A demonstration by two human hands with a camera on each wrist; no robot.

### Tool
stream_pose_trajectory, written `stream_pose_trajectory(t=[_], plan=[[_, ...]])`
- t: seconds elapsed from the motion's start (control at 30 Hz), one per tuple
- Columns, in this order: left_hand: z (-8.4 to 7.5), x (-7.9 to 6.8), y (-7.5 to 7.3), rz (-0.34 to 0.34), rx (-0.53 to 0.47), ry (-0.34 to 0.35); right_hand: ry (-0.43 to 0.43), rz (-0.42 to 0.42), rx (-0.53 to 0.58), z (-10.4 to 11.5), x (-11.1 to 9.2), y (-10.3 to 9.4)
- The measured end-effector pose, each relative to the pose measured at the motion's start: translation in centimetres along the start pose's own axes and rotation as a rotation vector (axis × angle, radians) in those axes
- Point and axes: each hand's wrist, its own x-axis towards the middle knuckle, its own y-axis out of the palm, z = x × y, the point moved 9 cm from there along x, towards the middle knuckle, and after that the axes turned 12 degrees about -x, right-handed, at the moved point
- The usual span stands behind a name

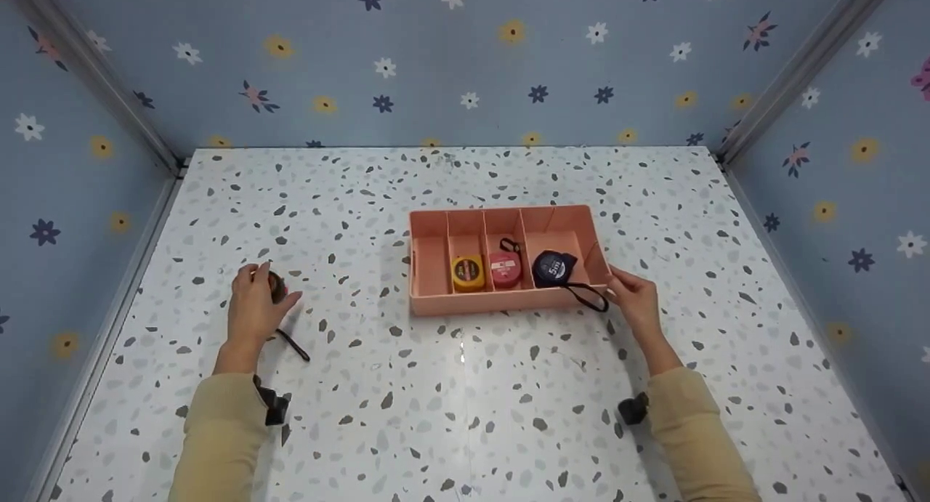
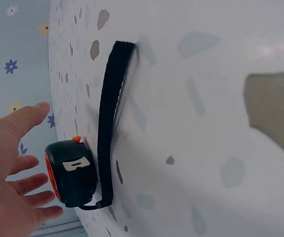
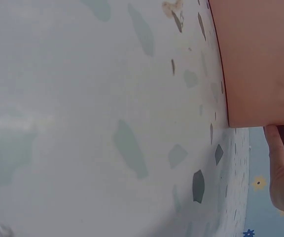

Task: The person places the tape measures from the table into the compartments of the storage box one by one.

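On the left, my left hand point(image 1: 251, 302) is around a black tape measure point(image 2: 75, 173) with an orange face and a black wrist strap point(image 2: 110, 113). In the left wrist view its fingers and thumb are spread apart beside the case. My right hand point(image 1: 636, 298) holds the right end of a divided pink box point(image 1: 508, 300), its thumb on the outer wall and fingertips at the rim. Inside the box sit a yellow tape measure point(image 1: 468, 272), a red tape measure point(image 1: 506, 269) and a dark blue tape measure point(image 1: 554, 268), each in a separate compartment.
The dark blue tape's strap point(image 1: 592, 298) hangs over the box's front edge. The leftmost compartment point(image 1: 430, 255) shows a bare floor. Flower-patterned walls point(image 1: 436, 66) enclose the speckled white table point(image 1: 465, 386) at the back and sides.
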Motion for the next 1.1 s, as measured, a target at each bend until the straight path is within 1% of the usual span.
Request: stream_pose_trajectory(t=[0.03,0.07,0.13,0.27,0.33,0.4,0.5,0.6,0.73,0.8,0.87,1.03,1.1], plan=[[0.2,0.0,0.0,0.002,0.004,-0.012,-0.001,-0.010,-0.023,0.6,-0.3,0.0],[0.3,0.1,-0.1,0.000,0.009,-0.023,0.005,-0.016,-0.022,0.7,-0.4,0.0],[0.7,0.1,-0.1,0.000,0.020,-0.045,0.002,-0.031,-0.056,1.9,-1.1,0.1],[1.2,0.1,-0.1,0.003,0.038,-0.069,-0.001,-0.027,-0.074,2.6,-1.5,0.2],[1.4,0.1,-0.1,0.009,0.038,-0.075,-0.028,-0.030,-0.070,1.7,-0.9,0.1],[1.5,0.1,-0.1,0.013,0.039,-0.078,-0.063,-0.044,-0.063,0.1,0.1,-0.1],[1.9,0.1,-0.1,0.015,0.036,-0.084,-0.095,-0.090,-0.044,-2.4,1.6,-0.5],[2.2,0.2,0.0,0.011,0.035,-0.096,-0.088,-0.116,-0.046,-3.0,2.1,-0.7],[2.6,0.3,0.1,0.003,0.007,-0.118,-0.086,-0.115,-0.039,-2.9,2.0,-0.7],[2.8,0.3,0.2,-0.002,-0.010,-0.129,-0.089,-0.106,-0.043,-2.6,1.8,-0.7],[2.9,0.3,0.2,-0.007,-0.021,-0.138,-0.083,-0.074,-0.035,-2.0,1.4,-0.5],[3.1,0.4,0.2,-0.030,-0.031,-0.146,-0.068,-0.035,-0.049,1.7,-0.9,0.0],[3.2,0.4,0.2,-0.044,-0.031,-0.144,-0.058,-0.036,-0.057,2.5,-1.4,0.1]])
